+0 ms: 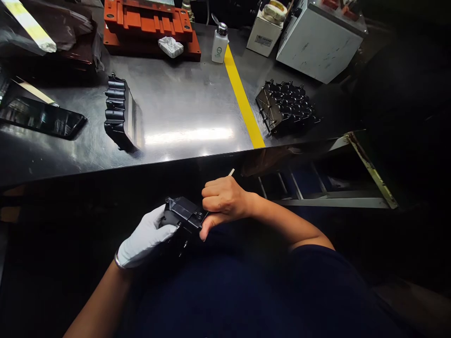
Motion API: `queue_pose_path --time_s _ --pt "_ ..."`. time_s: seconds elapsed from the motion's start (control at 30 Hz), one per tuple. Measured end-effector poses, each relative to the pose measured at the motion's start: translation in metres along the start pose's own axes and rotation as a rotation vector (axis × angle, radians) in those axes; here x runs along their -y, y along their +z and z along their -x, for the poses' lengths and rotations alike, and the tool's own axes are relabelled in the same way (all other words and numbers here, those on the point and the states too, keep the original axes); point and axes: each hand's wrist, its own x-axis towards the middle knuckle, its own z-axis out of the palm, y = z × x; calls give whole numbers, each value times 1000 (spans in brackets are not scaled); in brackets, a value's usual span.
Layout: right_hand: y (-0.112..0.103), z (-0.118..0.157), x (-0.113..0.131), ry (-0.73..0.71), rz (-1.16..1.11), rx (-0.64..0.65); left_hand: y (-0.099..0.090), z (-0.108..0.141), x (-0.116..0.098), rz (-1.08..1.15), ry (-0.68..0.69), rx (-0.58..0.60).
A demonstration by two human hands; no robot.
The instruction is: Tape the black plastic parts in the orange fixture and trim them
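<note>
My left hand (143, 237), in a white glove, is closed around a black molded plastic part (185, 211) in front of my body, below the bench edge. My bare right hand (223, 202) is curled in a fist at the part's right side. A thin tool with a pale end (231, 172) sticks out above its fingers; the rest of the tool is hidden, so its kind does not show. The right thumb points down along the part's right edge. The underside of the part is lost in shadow.
On the metal bench (183, 108) stand a ribbed black plastic block (120, 112), a black multi-cell molding (287, 105), a white pump bottle (220, 44) and an orange fixture (151, 23). Yellow tape (243, 101) crosses the bench. A metal frame (338, 202) lies below its right edge.
</note>
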Motion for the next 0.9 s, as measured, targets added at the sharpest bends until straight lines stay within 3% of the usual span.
queue_pose_path --time_s 0.13,0.23,0.43,0.53,0.6,0.67,0.7,0.77,0.83,0.87,0.9 --pt "2 -1 0 17 -7 -77 8 -2 -6 8 40 -15" --pt "3 0 2 105 -80 -56 12 -3 -7 -37 61 -30" --pt "-1 11 -3 281 -655 222 -1 0 -15 -126 -11 -7" --pt "7 13 -7 495 -844 150 -6 -4 -29 -342 -38 11" --pt "18 11 -6 598 -852 111 -5 -8 -33 -477 46 9" --pt "31 9 -2 695 -818 64 0 -12 -29 -546 198 -130" --pt "37 9 0 769 -803 -5 4 -13 -25 -543 278 -285" --pt "47 10 3 947 -803 -229 11 -12 -13 -426 402 -702" --pt "55 12 6 1083 -837 -470 18 -9 -3 -116 413 -1039" --pt "59 13 8 1120 -864 -554 21 -8 -1 97 352 -1074" --pt "62 12 12 1144 -898 -601 25 -7 0 322 262 -1009"
